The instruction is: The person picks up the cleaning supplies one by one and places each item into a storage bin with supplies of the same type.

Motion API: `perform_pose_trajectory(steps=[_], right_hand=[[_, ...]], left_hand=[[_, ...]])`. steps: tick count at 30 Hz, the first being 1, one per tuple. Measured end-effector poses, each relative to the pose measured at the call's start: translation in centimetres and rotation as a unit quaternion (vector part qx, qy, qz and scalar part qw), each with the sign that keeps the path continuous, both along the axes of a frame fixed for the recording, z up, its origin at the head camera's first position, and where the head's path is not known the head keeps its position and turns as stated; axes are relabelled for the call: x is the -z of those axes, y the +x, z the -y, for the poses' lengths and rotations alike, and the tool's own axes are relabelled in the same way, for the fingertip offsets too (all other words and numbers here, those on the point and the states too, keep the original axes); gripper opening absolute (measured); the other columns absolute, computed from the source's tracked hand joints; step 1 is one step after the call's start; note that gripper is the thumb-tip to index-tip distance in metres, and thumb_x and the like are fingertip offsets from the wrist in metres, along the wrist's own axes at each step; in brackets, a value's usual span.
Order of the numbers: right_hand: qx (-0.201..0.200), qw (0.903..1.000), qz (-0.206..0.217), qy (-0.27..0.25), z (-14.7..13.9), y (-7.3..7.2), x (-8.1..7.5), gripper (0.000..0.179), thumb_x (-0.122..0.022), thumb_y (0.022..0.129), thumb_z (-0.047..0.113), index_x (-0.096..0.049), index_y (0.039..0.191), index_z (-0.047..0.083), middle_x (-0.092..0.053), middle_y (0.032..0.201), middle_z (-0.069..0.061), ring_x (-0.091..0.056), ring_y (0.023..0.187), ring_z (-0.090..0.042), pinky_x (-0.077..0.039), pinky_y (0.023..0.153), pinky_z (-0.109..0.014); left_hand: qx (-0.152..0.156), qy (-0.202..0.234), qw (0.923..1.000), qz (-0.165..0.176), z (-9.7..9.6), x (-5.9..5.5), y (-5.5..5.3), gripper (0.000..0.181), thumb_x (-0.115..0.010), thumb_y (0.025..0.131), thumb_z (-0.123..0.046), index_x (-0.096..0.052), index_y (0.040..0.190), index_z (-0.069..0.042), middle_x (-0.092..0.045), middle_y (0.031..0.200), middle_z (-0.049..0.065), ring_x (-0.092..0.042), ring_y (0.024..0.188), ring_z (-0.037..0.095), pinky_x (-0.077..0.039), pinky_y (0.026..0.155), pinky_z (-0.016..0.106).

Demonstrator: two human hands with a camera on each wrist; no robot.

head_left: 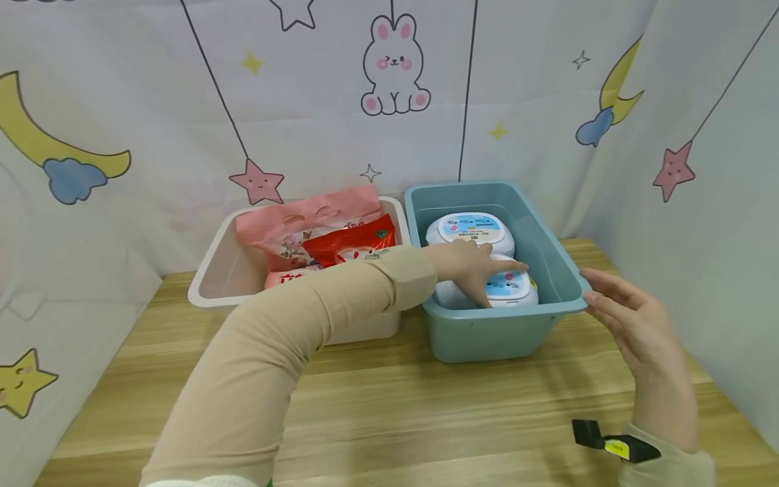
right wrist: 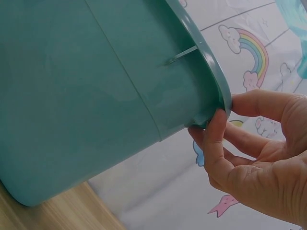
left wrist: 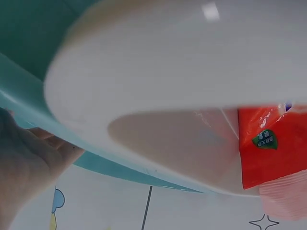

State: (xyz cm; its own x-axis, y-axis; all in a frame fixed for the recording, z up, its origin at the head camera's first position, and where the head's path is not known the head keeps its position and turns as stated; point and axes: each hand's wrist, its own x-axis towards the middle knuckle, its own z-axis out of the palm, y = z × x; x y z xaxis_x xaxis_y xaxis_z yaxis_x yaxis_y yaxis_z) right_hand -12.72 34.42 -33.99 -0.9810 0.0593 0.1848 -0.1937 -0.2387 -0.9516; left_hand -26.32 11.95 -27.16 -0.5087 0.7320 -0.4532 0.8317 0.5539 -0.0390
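My left hand (head_left: 468,266) reaches into a teal plastic bin (head_left: 487,338), its fingers spread over the nearer of two rounded white tubs (head_left: 511,287) with blue labels. The index finger lies straight across that tub's lid. Behind it sits the second white tub (head_left: 465,226), partly covered by the hand. In the left wrist view the left hand (left wrist: 29,163) overlaps the teal rim, and the tubs are out of sight. Thumb and fingers of my right hand (right wrist: 259,163) pinch the bin's rim (right wrist: 218,76) at its near right corner.
Left of the teal bin, a white bin (head_left: 371,328) holds a pink bag (head_left: 274,230) and a red packet (head_left: 349,242). Both bins stand on a wood-grain table (head_left: 389,412). A printed curtain (head_left: 328,88) hangs close behind. My left forearm crosses over the white bin.
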Motion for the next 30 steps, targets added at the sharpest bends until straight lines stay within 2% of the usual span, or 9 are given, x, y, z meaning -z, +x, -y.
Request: perform_pose_trajectory(steps=[5, 15, 30], right_hand=[[0.002, 1.0, -0.002, 0.004, 0.09, -0.01, 0.06, 0.034, -0.054, 0.092, -0.006, -0.065, 0.122, 0.007, -0.067, 0.109, 0.004, -0.068, 0.089, -0.006, -0.053, 0.082, -0.016], [0.002, 0.9999, -0.015, 0.007, -0.02, -0.04, 0.23, 0.035, -0.053, 0.092, -0.007, -0.065, 0.122, 0.007, -0.067, 0.109, 0.004, -0.068, 0.089, -0.006, -0.054, 0.081, -0.016], [-0.007, 0.9998, -0.017, -0.005, -0.06, -0.05, 0.08, 0.036, -0.052, 0.092, -0.009, -0.065, 0.122, 0.007, -0.068, 0.108, 0.003, -0.068, 0.089, -0.006, -0.054, 0.082, -0.017]], left_hand=[[-0.011, -0.005, 0.9999, 0.002, 0.0, 0.33, -0.01, 0.089, -0.058, 0.085, -0.061, -0.001, 0.151, -0.046, -0.014, 0.161, 0.013, -0.03, 0.143, 0.031, -0.027, 0.116, 0.05], [-0.006, -0.015, 0.9999, 0.005, 0.01, 0.55, 0.07, 0.089, -0.06, 0.086, -0.057, 0.0, 0.151, -0.047, -0.019, 0.16, 0.011, -0.034, 0.139, 0.027, -0.029, 0.115, 0.048], [-0.019, -0.03, 0.9992, 0.018, 0.02, 0.34, 0.33, 0.088, -0.06, 0.088, -0.051, 0.001, 0.151, -0.046, -0.018, 0.16, 0.01, -0.034, 0.137, 0.024, -0.03, 0.115, 0.045]])
